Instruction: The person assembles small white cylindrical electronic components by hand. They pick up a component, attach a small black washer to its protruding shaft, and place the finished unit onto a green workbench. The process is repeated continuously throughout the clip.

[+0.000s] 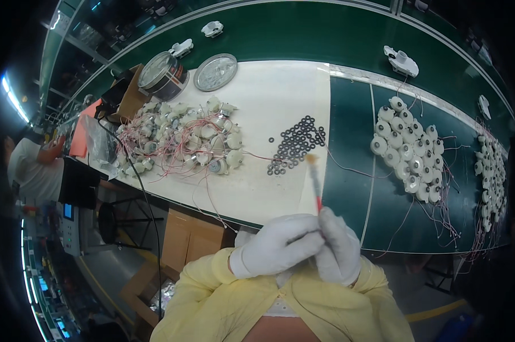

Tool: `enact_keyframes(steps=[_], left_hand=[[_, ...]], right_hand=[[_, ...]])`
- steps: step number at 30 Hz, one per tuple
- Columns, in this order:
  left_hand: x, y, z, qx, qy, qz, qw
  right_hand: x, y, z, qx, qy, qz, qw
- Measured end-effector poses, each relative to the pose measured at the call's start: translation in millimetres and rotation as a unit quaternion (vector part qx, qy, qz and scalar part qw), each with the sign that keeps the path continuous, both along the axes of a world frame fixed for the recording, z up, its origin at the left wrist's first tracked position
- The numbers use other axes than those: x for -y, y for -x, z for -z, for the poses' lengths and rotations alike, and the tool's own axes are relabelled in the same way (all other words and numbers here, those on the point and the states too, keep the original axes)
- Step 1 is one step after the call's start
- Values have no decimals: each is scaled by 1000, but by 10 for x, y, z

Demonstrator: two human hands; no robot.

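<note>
A slim brush (316, 185) with tan bristles, a metal-looking ferrule and a red handle points up and away from me. My white-gloved right hand (338, 246) is closed round its lower handle. Against it rests my left hand (280, 245), gloved too, its fingers folded in; whatever they grip is hidden. Beyond the bristle tip lies a loose spread of small black rings (294, 145) on the white board (257, 199). To their left is a heap of whitish motors (186, 142) with tangled pink and white wires.
Rows of white round motors (408, 149) with dark centres stand at right, wires trailing. More motors (490, 176) lie farther right. A tin (162, 77) and a round lid (216, 72) sit at back left. Boxes (192, 239) stand below the table; another person (41, 165) is at far left.
</note>
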State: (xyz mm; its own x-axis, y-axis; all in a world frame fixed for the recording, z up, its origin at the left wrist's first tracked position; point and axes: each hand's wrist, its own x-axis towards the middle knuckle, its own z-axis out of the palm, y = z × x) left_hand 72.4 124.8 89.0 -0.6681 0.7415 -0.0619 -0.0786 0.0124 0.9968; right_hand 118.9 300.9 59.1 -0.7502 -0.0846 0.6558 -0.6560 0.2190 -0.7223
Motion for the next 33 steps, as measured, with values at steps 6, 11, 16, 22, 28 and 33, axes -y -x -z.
enact_keyframes(steps=[6,11,16,22,28,33], left_hand=[[91,304,-223,128,-30,-64,989],[403,1641,-844,-401,281,-274,828],[1142,3155,-499,-405,687,-162,581],[1094,3761,-106,-318,758,-118,558],[756,3459,-717,-349,617,-100,699],[-382,2626,-840,-602,410,113,676]], right_hand=[[-163,3,91,-39,63,-52,996],[-315,-163,357,74,100,66,990],[-208,-170,315,152,104,107,977],[-258,-124,280,171,56,123,976],[-310,-93,213,98,30,122,987],[-299,-51,187,114,-11,131,985]])
